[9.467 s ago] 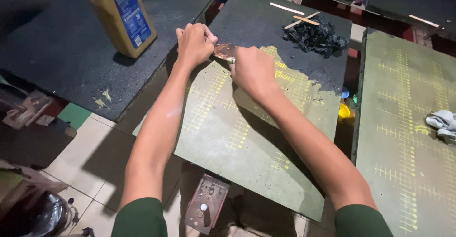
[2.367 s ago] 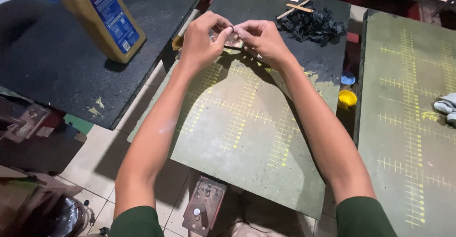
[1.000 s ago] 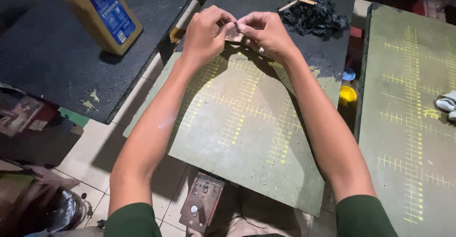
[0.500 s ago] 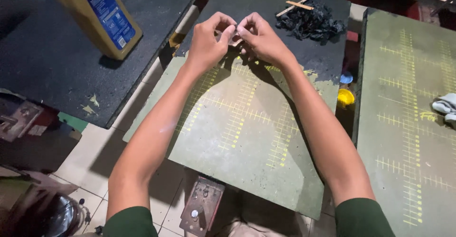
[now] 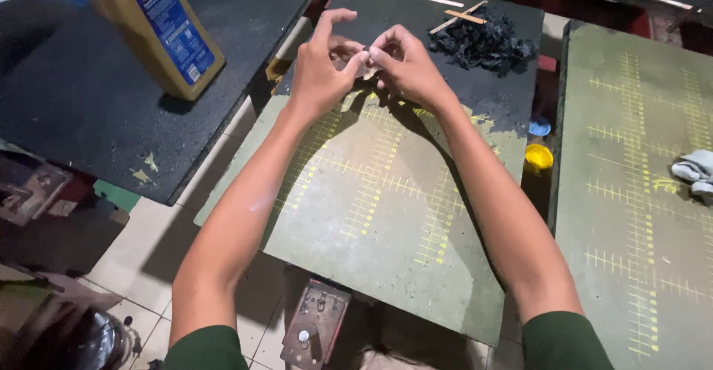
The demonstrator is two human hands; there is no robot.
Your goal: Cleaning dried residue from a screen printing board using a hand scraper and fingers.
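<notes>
A small dark object (image 5: 366,52), too tiny to identify, is pinched between the fingertips of the left hand (image 5: 321,73) and right hand (image 5: 407,69), above the far end of the green tabletop with yellow grid marks (image 5: 386,214). A black crumpled heap (image 5: 483,42) lies far right; a yellow oil bottle (image 5: 152,28) stands far left.

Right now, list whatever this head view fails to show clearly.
- Small thing pinched between left hand and right hand: fingers cover it, kind unclear.
- Yellow jug: top cut off by the frame's upper edge.
- Pale cloth: cut by the right edge.
</notes>
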